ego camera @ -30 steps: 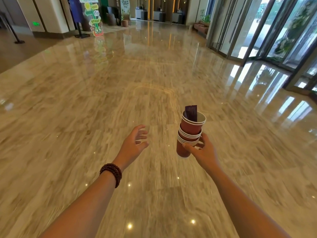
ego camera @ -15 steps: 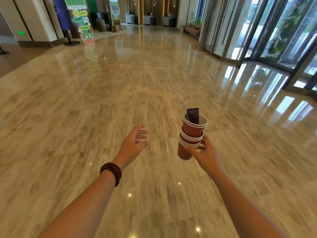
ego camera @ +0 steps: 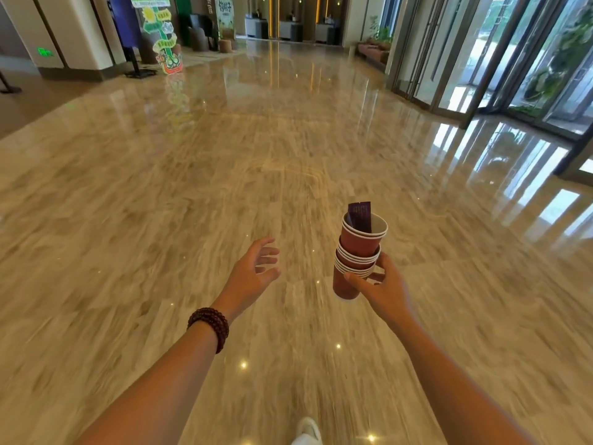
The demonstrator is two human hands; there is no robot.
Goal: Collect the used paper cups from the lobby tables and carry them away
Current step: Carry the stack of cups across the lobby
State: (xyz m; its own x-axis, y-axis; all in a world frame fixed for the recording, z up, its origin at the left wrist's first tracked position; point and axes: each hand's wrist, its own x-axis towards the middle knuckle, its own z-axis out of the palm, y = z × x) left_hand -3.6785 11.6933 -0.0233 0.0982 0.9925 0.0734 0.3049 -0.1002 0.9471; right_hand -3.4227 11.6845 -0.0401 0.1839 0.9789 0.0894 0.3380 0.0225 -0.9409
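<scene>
Red paper cups (ego camera: 359, 252), nested in one stack with a dark sachet (ego camera: 361, 216) poking out, gripped low in my right hand (ego camera: 383, 289). Left hand (ego camera: 253, 273) loose, carrying nothing. Marble floor (ego camera: 192, 194) ahead, no tables visible: collecting looks done, carrying away remains.

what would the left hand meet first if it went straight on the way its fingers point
Nothing close: the left hand points forward over open marble floor. The stack of paper cups in the right hand sits off to its right, probably outside that line.
</scene>
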